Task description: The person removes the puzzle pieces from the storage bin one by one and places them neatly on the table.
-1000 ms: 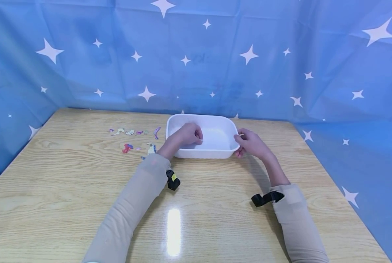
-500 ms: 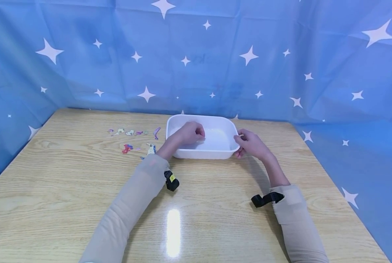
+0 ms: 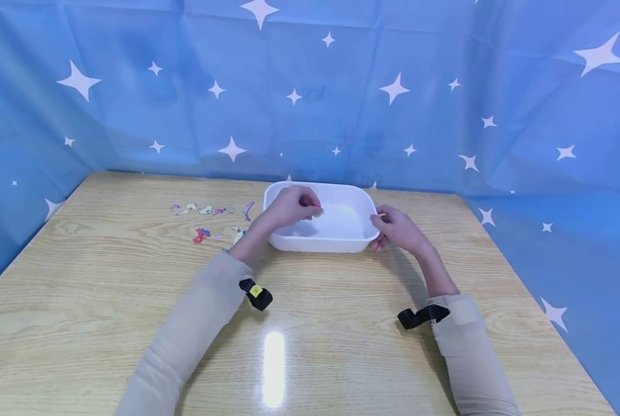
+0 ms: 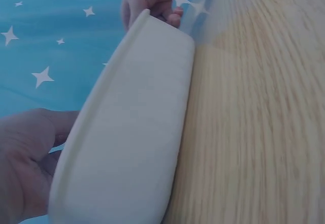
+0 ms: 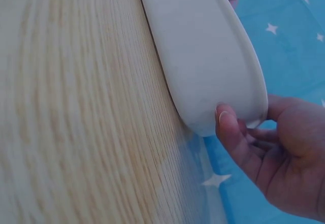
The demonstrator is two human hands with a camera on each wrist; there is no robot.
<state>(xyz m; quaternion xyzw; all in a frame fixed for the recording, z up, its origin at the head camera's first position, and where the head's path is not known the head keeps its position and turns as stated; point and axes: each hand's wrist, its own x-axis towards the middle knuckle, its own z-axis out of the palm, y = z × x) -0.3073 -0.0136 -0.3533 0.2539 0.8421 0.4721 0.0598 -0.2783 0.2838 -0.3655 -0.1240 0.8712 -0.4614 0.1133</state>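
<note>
A white plastic basin (image 3: pixel 341 245) stands on the wooden table near its back edge. My left hand (image 3: pixel 294 206) is over the basin's left half, pinching a small yellowish-green piece (image 3: pixel 318 214) between thumb and fingertips; what it is, I cannot tell. In the left wrist view the basin's wall (image 4: pixel 127 107) hides those fingertips and the piece. My right hand (image 3: pixel 397 228) grips the basin's right end. Seen from the right wrist, the thumb is at the rim and the fingers (image 5: pixel 231 132) curl under it against the outer wall.
Left of the basin lie several small flat coloured pieces, among them a purple curved one (image 3: pixel 248 211), a red one (image 3: pixel 199 235) and a pale one (image 3: pixel 238 234) partly behind the left forearm. A blue star-patterned cloth (image 3: pixel 310 133) hangs behind the table (image 3: pixel 341 323).
My left hand has risen a little inside the basin, its wrist and forearm shifting left, and the small piece now shows at the fingertips. My right hand has stayed at the basin's end.
</note>
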